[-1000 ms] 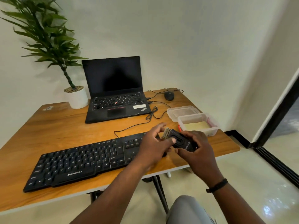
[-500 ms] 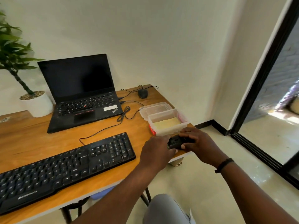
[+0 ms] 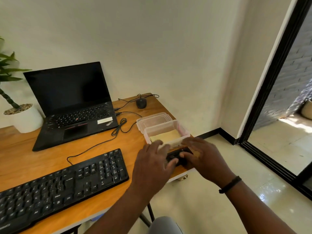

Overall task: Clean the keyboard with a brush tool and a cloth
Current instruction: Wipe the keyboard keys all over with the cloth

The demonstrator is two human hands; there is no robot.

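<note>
A black keyboard [image 3: 64,186] lies along the front of the wooden table [image 3: 33,157]. At the table's right corner both hands meet over the small black brush tool [image 3: 177,156]. My right hand [image 3: 200,156] grips the tool from the right. My left hand [image 3: 153,164] holds its left end with thumb and fingers, its fingertips blurred near the box. A yellow cloth [image 3: 166,136] lies in a clear plastic box [image 3: 184,130] just behind the hands. The tool's bristles are hidden.
An open black laptop [image 3: 72,105] stands behind the keyboard, a white plant pot [image 3: 25,119] to its left. A black mouse [image 3: 141,103] and loose cables [image 3: 121,124] lie at the back right. The box's lid [image 3: 152,118] lies behind the box. The table edge and floor are right below my hands.
Both hands have carried the brush tool from above the keyboard's right end to the table's right corner, close to the box. The bristles, visible earlier, are now hidden.
</note>
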